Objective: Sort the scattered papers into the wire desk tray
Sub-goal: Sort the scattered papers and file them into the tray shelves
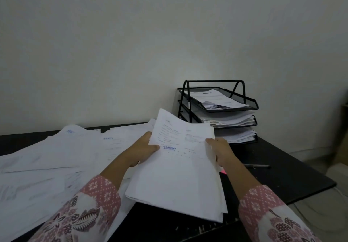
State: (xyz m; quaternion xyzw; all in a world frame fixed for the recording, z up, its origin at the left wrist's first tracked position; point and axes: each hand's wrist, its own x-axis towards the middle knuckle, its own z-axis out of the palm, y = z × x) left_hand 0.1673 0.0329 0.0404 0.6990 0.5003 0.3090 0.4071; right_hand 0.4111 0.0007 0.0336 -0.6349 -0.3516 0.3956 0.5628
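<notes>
A thick stack of white papers (178,175) is lifted off the black desk, tilted toward me. My left hand (144,150) grips its left edge, thumb on the top sheet. On the opposite edge my right hand (219,149) holds the stack, fingers curled round it. The black wire desk tray (250,108) has three tiers and stands at the back right against the wall, behind the stack. Each tier holds papers. Scattered papers (56,157) cover the left half of the desk.
A dark pen (257,166) lies on the black desk (282,175) right of my right hand. A small pink object (223,172) peeks out under the stack. The desk's right edge drops to a light floor. A plain white wall rises behind.
</notes>
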